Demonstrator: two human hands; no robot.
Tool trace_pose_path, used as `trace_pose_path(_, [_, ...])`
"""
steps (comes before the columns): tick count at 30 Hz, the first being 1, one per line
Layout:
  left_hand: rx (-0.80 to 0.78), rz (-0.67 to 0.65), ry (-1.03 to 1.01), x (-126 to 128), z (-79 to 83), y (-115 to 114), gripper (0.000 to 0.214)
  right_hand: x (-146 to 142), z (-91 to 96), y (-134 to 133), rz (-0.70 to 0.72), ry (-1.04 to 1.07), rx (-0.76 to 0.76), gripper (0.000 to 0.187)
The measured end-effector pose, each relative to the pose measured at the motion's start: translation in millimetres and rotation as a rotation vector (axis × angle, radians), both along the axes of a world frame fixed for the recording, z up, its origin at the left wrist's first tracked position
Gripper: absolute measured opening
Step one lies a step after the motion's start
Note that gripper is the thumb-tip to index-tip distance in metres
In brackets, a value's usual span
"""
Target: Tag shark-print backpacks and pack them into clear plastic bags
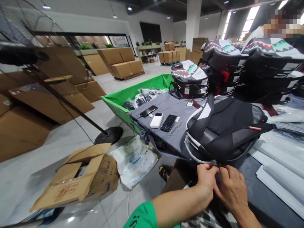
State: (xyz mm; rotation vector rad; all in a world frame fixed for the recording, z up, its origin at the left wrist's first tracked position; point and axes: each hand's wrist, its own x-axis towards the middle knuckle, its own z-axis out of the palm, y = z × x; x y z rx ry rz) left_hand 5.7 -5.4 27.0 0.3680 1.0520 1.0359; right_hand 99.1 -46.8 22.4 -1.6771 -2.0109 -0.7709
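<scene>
Two bare hands are pinching together at the lower edge of a black-and-grey padded backpack (220, 129) lying on the table (273, 205); both grips are closed on that edge, the fingers hiding exactly what they hold; the left hand (206, 180), in a green sleeve (140, 217), is reaching in from the lower left, while the right hand (231, 190) is pressing close beside it; a grey cloth (163, 139) carrying two black smartphones (168, 123) and a white power bank (156, 120) is lying just beyond, with stacked black shark-mouth backpacks (268, 60) rising behind.
</scene>
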Motion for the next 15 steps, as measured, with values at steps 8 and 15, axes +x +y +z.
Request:
trace_pose_path(8, [0.311,-0.131,0.159,-20,13.5,-17,0.020,3,6.7,3,-0.008,0.099,0.027,0.012])
trace_pose_path(15, [0.206,-0.139,-0.138,-13,-9.5,-16,0.035,9,6.1,3,0.019,0.467,0.007,0.034])
